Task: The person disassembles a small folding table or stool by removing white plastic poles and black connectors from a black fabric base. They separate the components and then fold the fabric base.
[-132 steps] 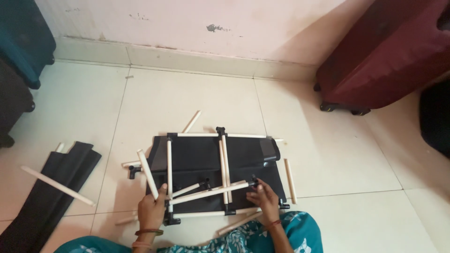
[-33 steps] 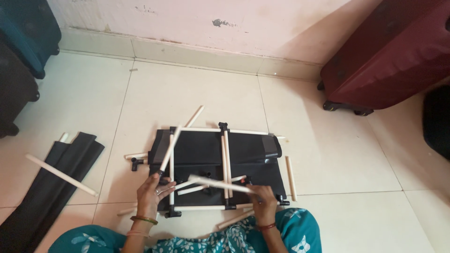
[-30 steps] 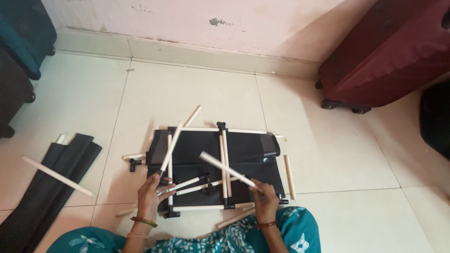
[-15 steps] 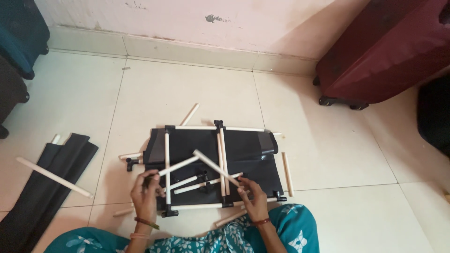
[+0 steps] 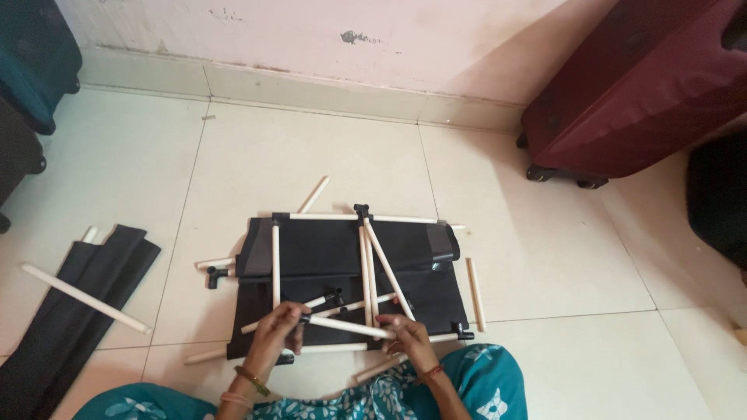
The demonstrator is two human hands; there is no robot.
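Glossy cream floor tiles [image 5: 311,148]; flat black fabric panel [image 5: 327,260] framed by pale round rods. Held low over its near edge, a slim cream rod [image 5: 346,327], left hand [image 5: 278,336] and right hand [image 5: 405,341] each closed round an end.

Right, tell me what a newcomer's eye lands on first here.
The tangle of pale rods and black connectors on a black panel, lying mid-floor. At its near edge, the left hand and right hand together grip one rod. Then the big maroon suitcase against the wall at upper right.
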